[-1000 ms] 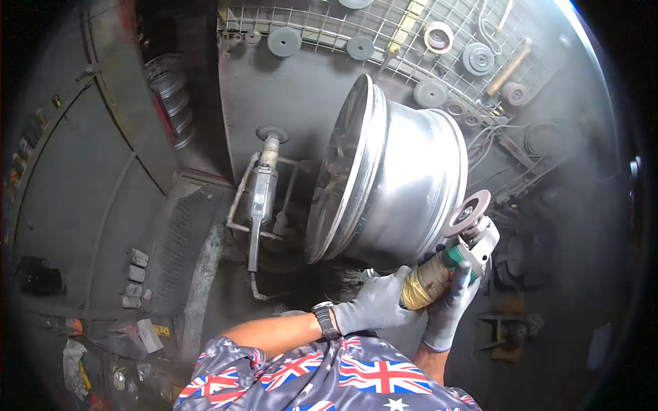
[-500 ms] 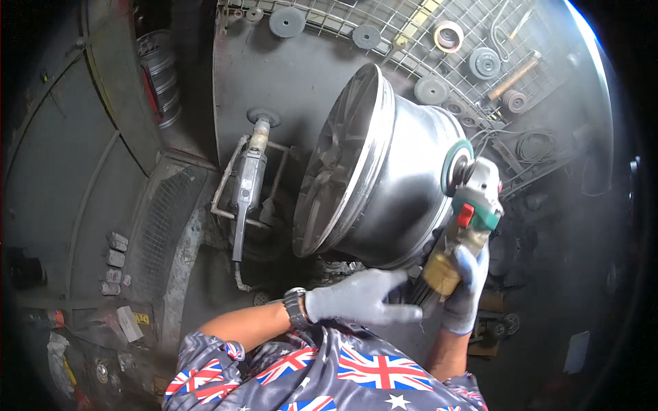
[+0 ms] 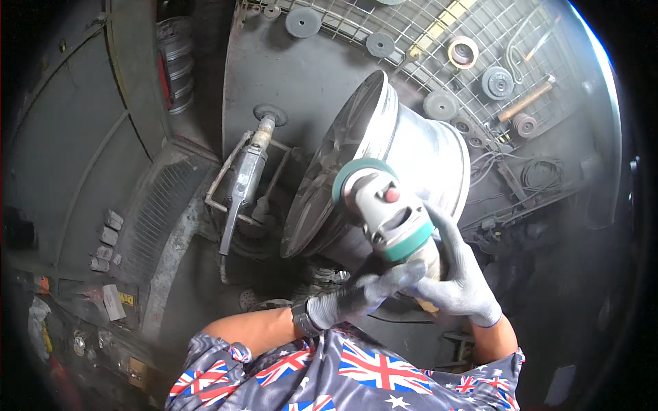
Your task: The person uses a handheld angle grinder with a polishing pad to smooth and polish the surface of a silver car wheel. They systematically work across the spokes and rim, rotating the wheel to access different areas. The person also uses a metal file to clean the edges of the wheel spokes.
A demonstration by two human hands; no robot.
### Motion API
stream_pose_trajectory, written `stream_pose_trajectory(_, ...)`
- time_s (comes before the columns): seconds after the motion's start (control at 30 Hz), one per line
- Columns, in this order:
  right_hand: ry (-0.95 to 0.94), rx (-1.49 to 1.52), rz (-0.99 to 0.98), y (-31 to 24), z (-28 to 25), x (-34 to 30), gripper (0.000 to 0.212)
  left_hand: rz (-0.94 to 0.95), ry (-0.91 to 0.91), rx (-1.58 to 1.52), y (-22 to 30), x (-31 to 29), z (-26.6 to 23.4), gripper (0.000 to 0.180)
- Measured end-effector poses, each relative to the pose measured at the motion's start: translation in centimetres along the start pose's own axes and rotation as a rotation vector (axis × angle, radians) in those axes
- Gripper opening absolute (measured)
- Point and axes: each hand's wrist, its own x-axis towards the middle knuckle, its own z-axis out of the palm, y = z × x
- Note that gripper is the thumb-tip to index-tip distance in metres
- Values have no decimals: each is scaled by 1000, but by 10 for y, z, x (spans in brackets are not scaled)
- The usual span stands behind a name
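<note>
A car wheel rim [image 3: 425, 151] of bare shiny metal stands tilted before me, its spoked face toward the left. In front of its barrel I hold an angle grinder [image 3: 394, 212] with a green collar and red button. The grinder's green disc [image 3: 346, 181] overlaps the rim's left lip; whether they touch I cannot tell. My right hand [image 3: 466, 284], in a grey glove, grips the grinder's body from the right, fingers partly hidden. My left hand [image 3: 367, 291], also gloved, closes around the body from the left, its fingertips lying over the lower part.
Left of the rim, a long grey power tool [image 3: 250, 175] with a round wheel rests on a metal frame [image 3: 212, 185]. Abrasive discs [image 3: 303, 22], a tape roll [image 3: 462, 52] and a hammer [image 3: 526, 99] hang on a wire grid behind. Stacked rims [image 3: 179, 68] stand far left.
The grinder has moved left from the rim's right side to its left lip. My left hand, previously apart from it, now grips its body too. The view has shifted slightly.
</note>
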Motion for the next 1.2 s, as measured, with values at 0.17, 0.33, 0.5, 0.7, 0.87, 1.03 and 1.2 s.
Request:
stream_pose_trajectory(0.17,-123,-151,-40,-8,-19,12,96,247,133,3,-17,12,7,49)
stream_pose_trajectory(0.33,8,-40,48,-22,-44,33,90,438,24,33,-3,66,8,36)
stream_pose_trajectory(0.5,96,136,36,-25,-62,56,88,315,20,34,29,96,16,31)
stream_pose_trajectory(0.7,-75,-89,54,-20,-59,36,94,524,173,205,-8,63,24,35)
stream_pose_trajectory(0.87,12,-19,62,-29,-64,53,97,497,75,96,15,88,19,30)
stream_pose_trajectory(1.03,49,-36,37,-27,-64,51,95,512,21,59,16,94,17,28)
stream_pose_trajectory(1.2,-183,-244,-11,-27,-58,36,91,504,228,227,-19,57,26,38)
